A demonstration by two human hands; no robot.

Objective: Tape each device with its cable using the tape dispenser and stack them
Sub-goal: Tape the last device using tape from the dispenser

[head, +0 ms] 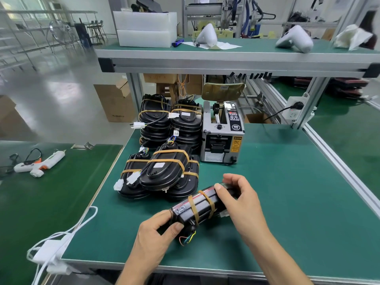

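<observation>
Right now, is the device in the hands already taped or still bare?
Taped. Two tan tape bands wrap the device held by the left hand and right hand.

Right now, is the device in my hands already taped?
Yes, two tan tape bands wrap the device held by the left hand and right hand.

white glue gun (39, 163) on left desk (51, 202) | white charger and cable (51, 250) at near desk edge | foam blocks (145, 28) on upper shelf (236, 56) (stacked in two) | cardboard box (116, 101) on floor | wall socket (294, 109), plug in
</observation>
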